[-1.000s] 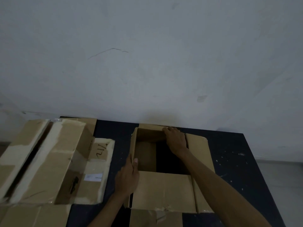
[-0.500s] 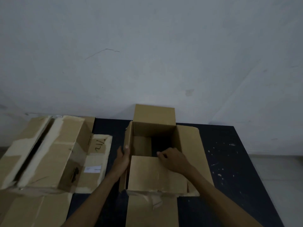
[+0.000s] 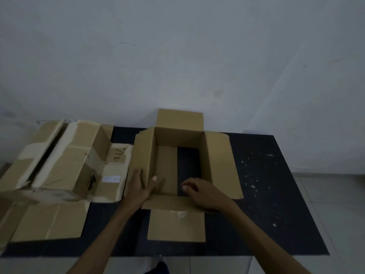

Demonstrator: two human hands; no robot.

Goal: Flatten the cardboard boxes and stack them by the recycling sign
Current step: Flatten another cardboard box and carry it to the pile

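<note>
A brown cardboard box (image 3: 217, 163) stands open-topped on the dark table (image 3: 266, 194), its four top flaps spread outward and the far flap upright against the wall. Part of its bottom is open, so the table shows through. My left hand (image 3: 141, 185) grips the box's near left wall, fingers outside and thumb inside. Over the near edge lies my right hand (image 3: 203, 192), its fingers curled down into the box. A second, larger box (image 3: 65, 159) with pale tape lies on the left. No recycling sign is in view.
A grey wall runs close behind the table. The larger box overhangs the table's left edge, with loose flaps spread toward me. White specks dot the table's bare right part. Pale floor tiles show to the right and below the near edge.
The box's near flap has folded down flat toward me and the far flap has risen. My right hand came from the far wall to the near edge. My left hand stayed on the left wall.
</note>
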